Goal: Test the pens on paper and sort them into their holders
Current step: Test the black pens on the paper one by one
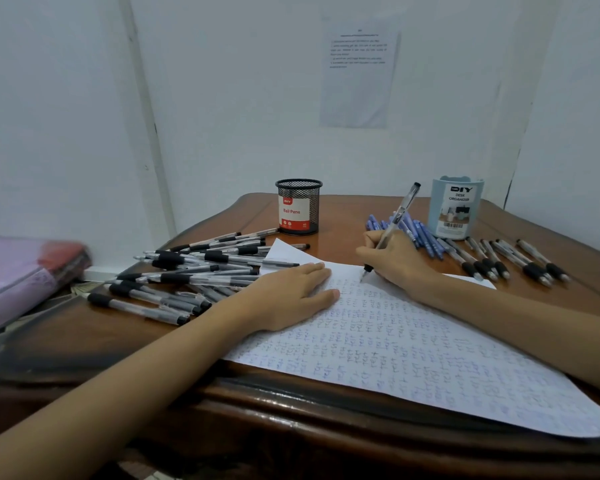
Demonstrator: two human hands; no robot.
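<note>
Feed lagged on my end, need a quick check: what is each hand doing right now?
Left hand: open, fingers flat, pressing on the paper.
Right hand: closed round a black pen, tip on the paper.

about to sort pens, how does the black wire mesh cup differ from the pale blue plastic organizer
The black wire mesh cup is see-through with a red-and-white label; the pale blue plastic organizer is solid-walled. The cup stands by the left pen pile, the organizer by the blue pens. Both stand upright; no pen sticks out of either.
</note>
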